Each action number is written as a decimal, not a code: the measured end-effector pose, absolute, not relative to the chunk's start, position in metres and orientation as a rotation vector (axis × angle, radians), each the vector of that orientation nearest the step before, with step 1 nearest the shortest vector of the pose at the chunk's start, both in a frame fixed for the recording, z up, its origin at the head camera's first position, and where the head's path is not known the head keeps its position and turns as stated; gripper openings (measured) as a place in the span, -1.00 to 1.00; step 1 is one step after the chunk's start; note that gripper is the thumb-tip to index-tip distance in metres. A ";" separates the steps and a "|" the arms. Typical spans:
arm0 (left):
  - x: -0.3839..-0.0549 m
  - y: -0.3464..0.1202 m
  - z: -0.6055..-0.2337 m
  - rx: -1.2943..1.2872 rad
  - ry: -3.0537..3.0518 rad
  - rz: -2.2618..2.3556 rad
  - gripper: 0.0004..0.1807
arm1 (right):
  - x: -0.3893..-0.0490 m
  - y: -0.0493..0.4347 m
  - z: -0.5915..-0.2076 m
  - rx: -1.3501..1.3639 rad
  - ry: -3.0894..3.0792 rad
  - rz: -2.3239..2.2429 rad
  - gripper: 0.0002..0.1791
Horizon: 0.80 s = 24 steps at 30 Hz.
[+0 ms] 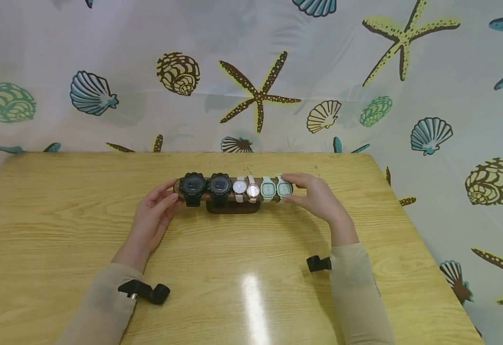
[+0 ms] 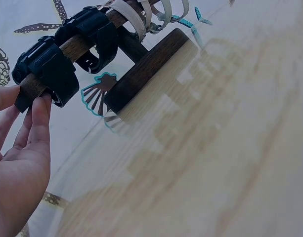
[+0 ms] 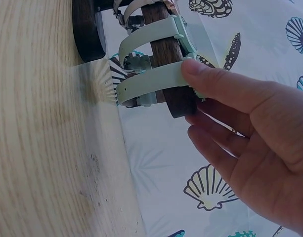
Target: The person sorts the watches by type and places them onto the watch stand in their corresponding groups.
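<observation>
A dark wooden T-bar watch stand, its base (image 1: 233,207) on the table, bears several watches in a row on its crossbar. From left to right come two chunky black watches (image 1: 192,184), two small white-strapped watches (image 1: 240,187) and two mint-green watches (image 1: 268,188). My left hand (image 1: 152,215) pinches the bare left end of the crossbar (image 2: 32,88) between thumb and fingers. At the opposite end, my right hand (image 1: 318,194) pinches the outermost mint-green watch (image 3: 153,81), its thumb on the strap by the case. That watch still encircles the bar.
The stand is near the back of a light wood-grain table (image 1: 217,268). Behind it and along the right hangs a white cloth (image 1: 139,38) printed with shells and starfish. Black wrist cameras (image 1: 141,291) are strapped to both sleeves.
</observation>
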State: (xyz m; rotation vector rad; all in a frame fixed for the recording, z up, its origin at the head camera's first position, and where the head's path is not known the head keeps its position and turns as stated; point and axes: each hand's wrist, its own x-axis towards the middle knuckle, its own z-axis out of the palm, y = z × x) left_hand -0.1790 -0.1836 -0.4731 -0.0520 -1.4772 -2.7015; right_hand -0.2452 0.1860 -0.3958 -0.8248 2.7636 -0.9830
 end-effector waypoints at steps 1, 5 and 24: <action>-0.179 -0.183 -0.473 -0.055 -1.475 -2.702 -0.55 | -0.245 0.186 -0.396 -0.825 2.762 -0.983 -0.37; -0.179 -0.183 -0.473 -0.058 -1.471 -2.706 -0.53 | -0.245 0.186 -0.396 -0.820 2.750 -0.983 -0.35; -0.179 -0.181 -0.473 -0.064 -1.449 -2.719 -0.53 | -0.245 0.189 -0.394 -0.784 2.715 -0.990 -0.33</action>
